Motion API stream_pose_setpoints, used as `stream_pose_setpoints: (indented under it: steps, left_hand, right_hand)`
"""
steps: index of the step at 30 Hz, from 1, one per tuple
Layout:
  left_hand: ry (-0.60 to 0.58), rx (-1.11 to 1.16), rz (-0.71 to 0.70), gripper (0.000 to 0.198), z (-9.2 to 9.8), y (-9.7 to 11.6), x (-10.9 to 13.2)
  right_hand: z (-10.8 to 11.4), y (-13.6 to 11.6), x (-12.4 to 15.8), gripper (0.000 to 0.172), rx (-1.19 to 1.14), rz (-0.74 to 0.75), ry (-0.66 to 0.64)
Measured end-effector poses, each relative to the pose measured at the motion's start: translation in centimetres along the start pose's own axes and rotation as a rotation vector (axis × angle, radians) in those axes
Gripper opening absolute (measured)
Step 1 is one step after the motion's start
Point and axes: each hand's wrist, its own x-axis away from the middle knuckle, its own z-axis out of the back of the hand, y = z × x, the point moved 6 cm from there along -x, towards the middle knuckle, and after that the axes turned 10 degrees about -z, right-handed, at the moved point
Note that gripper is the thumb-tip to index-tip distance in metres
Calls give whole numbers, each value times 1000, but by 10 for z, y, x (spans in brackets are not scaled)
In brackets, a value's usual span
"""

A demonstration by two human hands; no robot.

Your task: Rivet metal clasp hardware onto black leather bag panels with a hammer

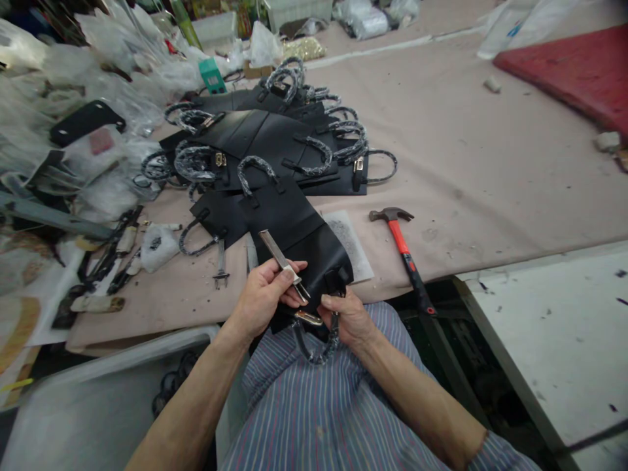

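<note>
My left hand (267,291) is closed round a flat metal tool (280,258) that points up and away over a black leather bag panel (294,229). The tool's lower tip meets a gold metal clasp (308,318) at the panel's near edge. My right hand (346,317) is closed on that near edge, beside the clasp and the wrapped bag handle (318,350) that hangs over my lap.
A pile of black bag panels with wrapped handles (275,140) lies further back. A red-handled hammer (405,255) rests at the table edge to the right. Hand tools (110,261) and plastic bags (98,85) crowd the left. A red mat (569,72) lies far right.
</note>
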Motion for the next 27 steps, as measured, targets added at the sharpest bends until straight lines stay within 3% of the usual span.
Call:
stream_pose_setpoints:
  steps: [6, 12, 23, 27]
  left_hand:
    - [-29, 13, 25, 44, 3, 2, 1]
    - [-41, 37, 76, 40, 5, -2, -3]
    - [-45, -130, 56, 39, -16, -18, -6]
    - [-44, -147, 42, 40, -18, -22, -4]
  right_hand:
    - [-16, -5, -3, 47, 25, -8, -104]
    - [-17, -4, -3, 46, 48, 4, -109]
    - [26, 13, -1, 42, -3, -57, -2]
    - [32, 12, -2, 45, 24, -73, 25]
